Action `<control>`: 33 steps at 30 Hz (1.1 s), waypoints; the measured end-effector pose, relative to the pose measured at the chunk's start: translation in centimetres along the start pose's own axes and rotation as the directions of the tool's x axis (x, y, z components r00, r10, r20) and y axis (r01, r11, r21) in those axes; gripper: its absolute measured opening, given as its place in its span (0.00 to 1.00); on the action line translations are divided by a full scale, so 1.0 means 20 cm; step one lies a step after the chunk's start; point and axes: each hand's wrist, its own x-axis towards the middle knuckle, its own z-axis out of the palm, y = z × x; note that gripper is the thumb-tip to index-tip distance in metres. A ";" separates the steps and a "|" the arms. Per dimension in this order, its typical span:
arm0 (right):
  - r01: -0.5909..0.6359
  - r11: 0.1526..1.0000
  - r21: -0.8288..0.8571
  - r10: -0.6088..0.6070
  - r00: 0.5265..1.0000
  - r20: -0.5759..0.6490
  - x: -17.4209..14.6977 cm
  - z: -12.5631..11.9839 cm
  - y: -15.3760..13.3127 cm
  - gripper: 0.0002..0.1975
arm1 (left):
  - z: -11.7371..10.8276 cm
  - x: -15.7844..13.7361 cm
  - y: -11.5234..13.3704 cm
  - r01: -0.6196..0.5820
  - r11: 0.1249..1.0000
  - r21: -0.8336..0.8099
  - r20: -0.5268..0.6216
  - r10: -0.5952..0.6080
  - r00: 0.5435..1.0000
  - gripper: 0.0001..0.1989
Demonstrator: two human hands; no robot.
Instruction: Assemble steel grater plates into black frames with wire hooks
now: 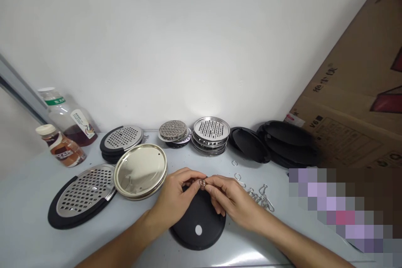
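Note:
A small metal ring sits between my fingertips at the far edge of a round black lid. My left hand pinches it from the left with thumb and index finger. From the other side my right hand also has thumb and finger closed on it. The other fingers of the right hand curl over the lid's right edge. A white round spot shows on the lid's near half. What the ring passes through is too small to make out.
Loose wire clips and rings lie right of my hands. Gold-coloured lids and black-rimmed graters are at left. Grater discs, black lids, bottles and a carton stand farther out.

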 end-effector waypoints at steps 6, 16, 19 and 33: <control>0.074 0.975 -0.208 -0.080 0.997 -0.017 0.00 0.01 -0.01 0.17 | 0.03 -0.01 0.00 0.053 0.995 -0.087 -0.029 -0.056 0.998 0.08; 0.042 0.997 -0.058 -0.041 0.999 0.008 -0.02 0.01 -0.01 0.17 | 0.00 0.03 0.03 0.267 0.909 -0.321 0.121 -0.240 0.963 0.07; -0.082 0.971 0.224 0.071 0.996 0.058 -0.01 0.01 0.02 0.17 | -0.02 0.03 0.06 0.275 0.903 -0.332 0.149 -0.237 0.960 0.06; 0.119 0.992 0.040 -0.106 0.965 -0.241 0.00 0.03 0.03 0.06 | 0.00 0.01 0.03 0.200 0.941 -0.274 0.189 -0.152 0.970 0.06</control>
